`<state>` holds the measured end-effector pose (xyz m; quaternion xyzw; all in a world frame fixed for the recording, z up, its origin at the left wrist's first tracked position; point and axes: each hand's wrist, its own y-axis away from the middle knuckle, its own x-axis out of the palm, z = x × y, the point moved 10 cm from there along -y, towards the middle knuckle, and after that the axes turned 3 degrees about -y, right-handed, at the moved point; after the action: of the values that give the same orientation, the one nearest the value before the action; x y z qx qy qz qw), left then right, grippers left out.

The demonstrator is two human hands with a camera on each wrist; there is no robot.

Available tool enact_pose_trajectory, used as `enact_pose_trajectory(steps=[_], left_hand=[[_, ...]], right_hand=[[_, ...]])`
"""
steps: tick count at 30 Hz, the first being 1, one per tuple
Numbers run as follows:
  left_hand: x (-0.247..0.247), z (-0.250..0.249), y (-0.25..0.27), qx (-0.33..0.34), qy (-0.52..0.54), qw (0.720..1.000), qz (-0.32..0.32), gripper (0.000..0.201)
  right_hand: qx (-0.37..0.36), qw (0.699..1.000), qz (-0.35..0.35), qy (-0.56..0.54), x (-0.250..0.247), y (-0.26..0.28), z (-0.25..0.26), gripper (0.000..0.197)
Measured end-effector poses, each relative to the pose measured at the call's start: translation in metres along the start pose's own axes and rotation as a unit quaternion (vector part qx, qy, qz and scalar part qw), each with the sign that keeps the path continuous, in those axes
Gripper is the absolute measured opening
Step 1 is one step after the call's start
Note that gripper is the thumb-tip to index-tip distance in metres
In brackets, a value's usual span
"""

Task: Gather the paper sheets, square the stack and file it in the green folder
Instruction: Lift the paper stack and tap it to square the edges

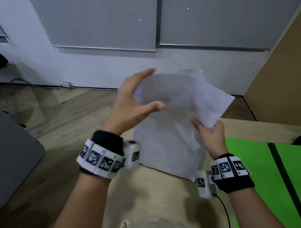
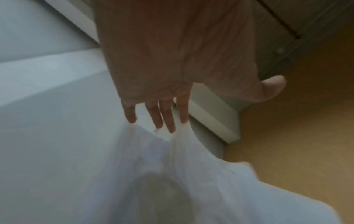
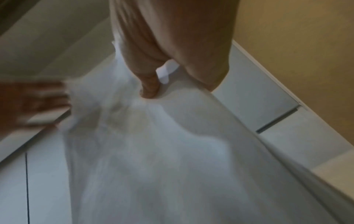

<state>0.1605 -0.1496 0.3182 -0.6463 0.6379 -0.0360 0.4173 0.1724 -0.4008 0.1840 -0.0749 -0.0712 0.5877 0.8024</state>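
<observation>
The right hand (image 1: 212, 139) is clamped on one edge of the paper sheets (image 1: 173, 115), thumb on top, so the uneven stack is kept aloft; the left hand (image 1: 133, 104), fingers relaxed and spread, is laid against the opposite edge, seemingly for squaring. The sheets are held up just left of the green folder (image 1: 257, 177), which is lying open on the table (image 1: 151, 194).

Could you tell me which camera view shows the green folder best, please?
The head view: the green folder lies open on the table, right of the right hand. Neither wrist view shows it; both show only paper sheets and fingers.
</observation>
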Motion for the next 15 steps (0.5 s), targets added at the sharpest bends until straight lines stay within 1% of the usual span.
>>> enact_pose_trajectory(steps=[1, 2, 3, 4, 5, 6, 7, 8, 9, 10, 11, 13, 15], left_hand=[[-0.008, 0.023, 0.005, -0.042, 0.019, 0.999, -0.003, 0.115], [-0.009, 0.05, 0.012, -0.101, 0.043, 0.994, 0.004, 0.13], [-0.004, 0.076, 0.02, -0.168, 0.07, 0.983, 0.022, 0.143], [0.007, 0.097, 0.031, -0.229, 0.102, 0.967, 0.05, 0.153], [0.02, 0.111, 0.041, -0.271, 0.141, 0.949, 0.077, 0.158], [0.032, 0.118, 0.048, -0.294, 0.179, 0.934, 0.09, 0.159], [0.04, 0.123, 0.051, -0.301, 0.207, 0.927, 0.089, 0.154], [0.043, 0.122, 0.05, -0.291, 0.222, 0.927, 0.078, 0.141], [0.043, 0.116, 0.047, -0.273, 0.233, 0.931, 0.061, 0.123], [0.042, 0.109, 0.046, -0.26, 0.238, 0.935, 0.042, 0.104], [0.042, 0.108, 0.049, -0.254, 0.243, 0.936, 0.022, 0.09], [0.043, 0.11, 0.062, -0.266, 0.248, 0.931, -0.021, 0.083], [0.051, 0.117, 0.079, -0.29, 0.227, 0.929, -0.03, 0.075]], right_hand=[[-0.001, 1.0, -0.018, -0.001, -0.007, -0.001, 0.002, 0.012], [-0.002, 1.0, -0.028, 0.003, -0.012, -0.002, 0.006, 0.012], [-0.004, 1.0, -0.027, 0.001, -0.013, -0.003, 0.012, 0.013], [-0.009, 1.0, -0.02, -0.007, -0.013, -0.004, 0.017, 0.014], [-0.014, 1.0, -0.015, -0.016, -0.011, -0.005, 0.023, 0.015], [-0.017, 0.999, -0.015, -0.027, -0.009, -0.006, 0.027, 0.016], [-0.016, 0.999, -0.021, -0.038, -0.008, -0.006, 0.032, 0.019], [-0.01, 0.998, -0.034, -0.05, -0.009, -0.007, 0.034, 0.025], [-0.001, 0.997, -0.043, -0.063, -0.011, -0.007, 0.034, 0.031], [0.001, 0.996, -0.042, -0.076, -0.011, -0.007, 0.035, 0.032], [-0.001, 0.996, -0.029, -0.086, -0.01, -0.006, 0.035, 0.029], [-0.002, 0.996, 0.017, -0.089, -0.002, 0.0, 0.029, 0.023], [0.021, 0.995, 0.057, -0.074, 0.007, 0.009, 0.01, 0.022]])
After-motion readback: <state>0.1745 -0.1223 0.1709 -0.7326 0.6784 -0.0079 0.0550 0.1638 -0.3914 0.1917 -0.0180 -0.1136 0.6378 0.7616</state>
